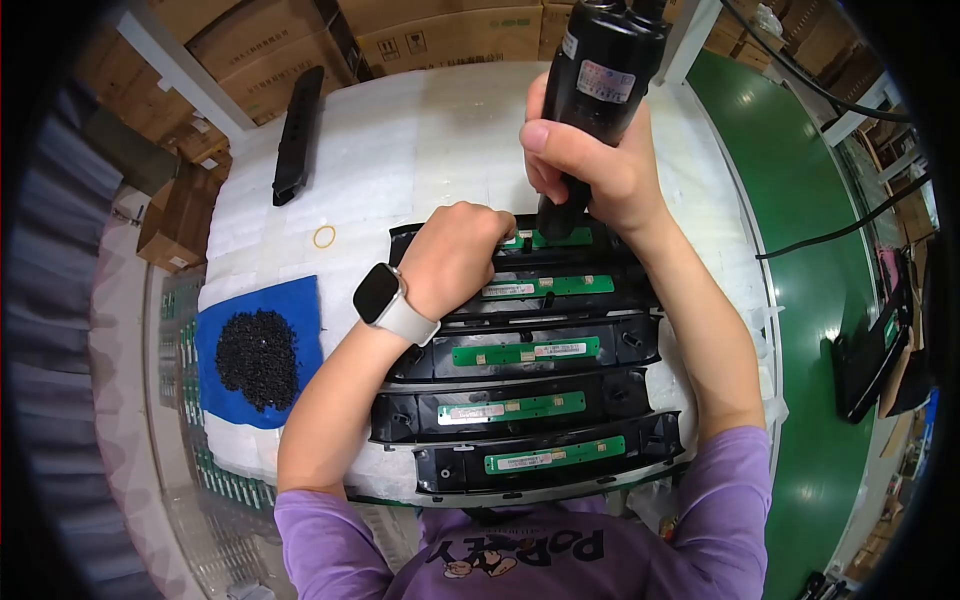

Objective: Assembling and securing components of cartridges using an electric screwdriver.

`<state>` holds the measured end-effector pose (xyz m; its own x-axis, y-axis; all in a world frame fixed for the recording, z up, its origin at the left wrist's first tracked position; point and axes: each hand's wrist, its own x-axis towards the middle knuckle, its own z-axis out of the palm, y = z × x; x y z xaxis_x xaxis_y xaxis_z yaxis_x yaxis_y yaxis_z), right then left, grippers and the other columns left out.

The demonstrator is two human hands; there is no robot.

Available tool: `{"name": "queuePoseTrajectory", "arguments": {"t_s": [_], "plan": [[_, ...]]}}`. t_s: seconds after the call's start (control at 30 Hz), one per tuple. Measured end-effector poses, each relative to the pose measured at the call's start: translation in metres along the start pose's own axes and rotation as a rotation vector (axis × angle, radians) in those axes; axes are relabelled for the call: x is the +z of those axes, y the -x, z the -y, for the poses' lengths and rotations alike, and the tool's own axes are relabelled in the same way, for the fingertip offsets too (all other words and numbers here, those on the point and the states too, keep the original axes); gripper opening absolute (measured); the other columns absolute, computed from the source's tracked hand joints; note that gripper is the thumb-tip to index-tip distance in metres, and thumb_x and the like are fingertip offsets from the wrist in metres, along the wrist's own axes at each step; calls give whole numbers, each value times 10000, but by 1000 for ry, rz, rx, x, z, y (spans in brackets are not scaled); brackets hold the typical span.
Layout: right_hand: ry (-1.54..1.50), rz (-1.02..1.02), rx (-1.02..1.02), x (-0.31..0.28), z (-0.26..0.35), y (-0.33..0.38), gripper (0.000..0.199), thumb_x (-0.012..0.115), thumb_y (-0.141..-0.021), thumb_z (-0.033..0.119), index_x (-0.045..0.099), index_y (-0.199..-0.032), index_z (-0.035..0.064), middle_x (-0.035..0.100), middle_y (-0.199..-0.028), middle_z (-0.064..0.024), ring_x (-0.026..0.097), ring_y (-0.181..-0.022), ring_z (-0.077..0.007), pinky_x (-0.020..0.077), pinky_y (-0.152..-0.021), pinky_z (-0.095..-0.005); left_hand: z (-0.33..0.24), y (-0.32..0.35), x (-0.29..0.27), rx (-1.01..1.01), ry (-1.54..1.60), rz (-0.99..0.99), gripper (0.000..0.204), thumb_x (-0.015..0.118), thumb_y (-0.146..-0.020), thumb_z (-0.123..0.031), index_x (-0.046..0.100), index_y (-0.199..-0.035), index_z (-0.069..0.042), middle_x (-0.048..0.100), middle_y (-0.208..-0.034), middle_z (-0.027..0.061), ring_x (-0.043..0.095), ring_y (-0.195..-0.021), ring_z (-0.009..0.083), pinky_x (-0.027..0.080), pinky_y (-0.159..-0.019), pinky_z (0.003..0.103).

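My right hand (pixel 610 165) is wrapped round a black electric screwdriver (pixel 590 110), its lower end down over the green circuit board (pixel 572 238) on the farthest black plastic panel (pixel 408 243). Beside that end, the fingertips of my left hand (pixel 455 250) are pinched together at the same board. Whatever they hold is too small or hidden to make out. Several similar black panels (pixel 630 346) lie in a column towards me, each with a green circuit board (pixel 525 350) on it. My left hand partly covers the two farthest panels.
To the left, a blue cloth (pixel 218 385) bears a heap of small black screws (pixel 257 360). Farther off are a yellow rubber band (pixel 324 237) and a long black part (pixel 298 135) on the white padded table (pixel 400 130). Cardboard boxes (pixel 440 30) stand behind; a black cable (pixel 850 228) hangs right.
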<state>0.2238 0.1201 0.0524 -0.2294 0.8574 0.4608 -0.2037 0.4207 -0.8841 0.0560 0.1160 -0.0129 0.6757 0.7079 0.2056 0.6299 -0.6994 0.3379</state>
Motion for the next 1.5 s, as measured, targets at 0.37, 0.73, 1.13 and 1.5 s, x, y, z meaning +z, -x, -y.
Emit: {"name": "queuePoseTrajectory", "arguments": {"t_s": [0.37, 0.73, 1.13, 1.5], "plan": [[-34, -20, -48, 9, 11, 9, 143, 690, -737, 105, 583, -739, 9, 513, -519, -4, 481, -435, -69, 354, -413, -216, 10, 10, -2, -280, 653, -179, 102, 591, -822, -37, 643, -896, 10, 618, -672, 102, 560, -570, 168, 442, -556, 278], [-672, 38, -333, -6, 47, 18, 284, 447, -880, 303, 542, -1022, 76, 469, -596, -15, 434, -456, -138, 413, -554, -333, -20, 54, -18, -320, 1942, -32, 149, 571, -903, -100, 588, -1012, -1, 625, -808, 71, 412, -512, 40, 357, -496, 177], [-676, 70, -337, 2, 48, 26, 277, 457, -877, 273, 511, -1041, 57, 484, -605, -28, 455, -446, -141, 437, -558, -341, -15, 57, -13, -257, 1839, -5, 108, 626, -864, -85, 605, -954, -30, 656, -810, 94, 415, -494, 24, 341, -459, 154], [-592, -167, -107, 14, 53, 28, 205, 527, -846, 242, 496, -942, 63, 453, -554, -33, 460, -441, -150, 414, -520, -324, -17, 57, -11, -277, 1460, -96, 96, 627, -848, -34, 612, -940, -12, 668, -837, 103, 591, -642, 69, 387, -503, 140]]}}
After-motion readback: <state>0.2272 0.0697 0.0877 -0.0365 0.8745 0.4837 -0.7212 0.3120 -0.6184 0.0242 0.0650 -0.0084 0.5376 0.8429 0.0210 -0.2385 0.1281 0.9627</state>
